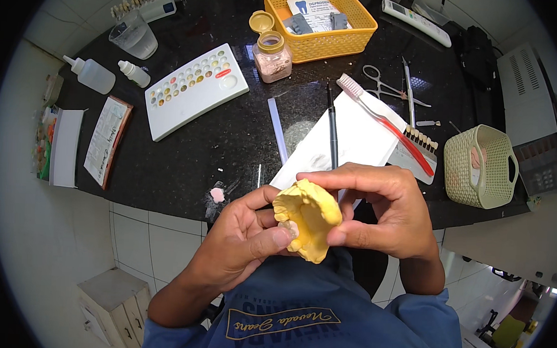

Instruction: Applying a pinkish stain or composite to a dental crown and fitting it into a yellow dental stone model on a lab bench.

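A yellow dental plaster cast (308,216) is held between my two hands above the near edge of the black worktop. My left hand (243,241) grips its left side, the thumb resting against a small pale, pinkish-beige piece (289,227) on the cast. My right hand (383,217) is closed on the cast's right side, index finger over the top and thumb at the lower right. Behind the cast lie a white sheet of paper (300,162), a dark pen-like tool (332,142) and a red-handled toothbrush (391,132).
The black worktop (152,174) carries a white palette (187,106), small bottles (94,76), a lidded jar (272,60), a yellow basket (348,45), forceps (377,91), a shade guide (411,165) and a cream basket (480,178). A small white cabinet (111,301) stands below left.
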`<state>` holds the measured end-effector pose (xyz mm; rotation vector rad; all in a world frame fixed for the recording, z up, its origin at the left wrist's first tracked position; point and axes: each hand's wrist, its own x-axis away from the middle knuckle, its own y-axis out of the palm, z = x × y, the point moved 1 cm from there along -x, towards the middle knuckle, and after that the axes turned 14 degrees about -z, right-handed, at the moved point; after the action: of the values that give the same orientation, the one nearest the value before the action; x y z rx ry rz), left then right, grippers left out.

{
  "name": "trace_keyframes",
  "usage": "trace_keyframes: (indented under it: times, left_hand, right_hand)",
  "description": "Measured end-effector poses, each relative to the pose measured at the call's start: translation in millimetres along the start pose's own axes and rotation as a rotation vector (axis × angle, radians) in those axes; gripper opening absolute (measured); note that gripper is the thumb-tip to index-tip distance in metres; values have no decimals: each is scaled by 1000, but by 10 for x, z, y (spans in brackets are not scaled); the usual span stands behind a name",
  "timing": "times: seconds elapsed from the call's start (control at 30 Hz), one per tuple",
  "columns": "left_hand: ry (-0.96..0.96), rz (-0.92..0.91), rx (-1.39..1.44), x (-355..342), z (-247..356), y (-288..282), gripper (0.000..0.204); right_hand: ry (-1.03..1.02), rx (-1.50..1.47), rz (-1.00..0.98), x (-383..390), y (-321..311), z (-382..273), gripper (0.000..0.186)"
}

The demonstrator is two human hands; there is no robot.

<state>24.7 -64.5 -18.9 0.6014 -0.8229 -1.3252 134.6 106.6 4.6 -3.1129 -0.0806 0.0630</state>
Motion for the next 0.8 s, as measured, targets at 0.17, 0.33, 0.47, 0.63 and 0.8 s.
trace_keyframes:
  times: [0.17,0.33,0.47,0.63,0.8]
  left_hand:
    - [196,116,-97,93,-99,-5,32]
    - [307,241,-183,155,-137,-59,36]
    - [441,291,-279,230,-161,-103,40]
    - [450,353,-384,311,-159,-116,46]
    - [412,333,-392,331,-192,-156,49]
  right_hand:
    - [4,456,404,-24,-116,31,27]
    - [158,853,401,-172,-58,67,18]
    - [208,1039,389,-256,-37,95,17]
    - [299,1117,345,-345,-24,65,20]
    - [285,1116,391,-370,-62,93,17]
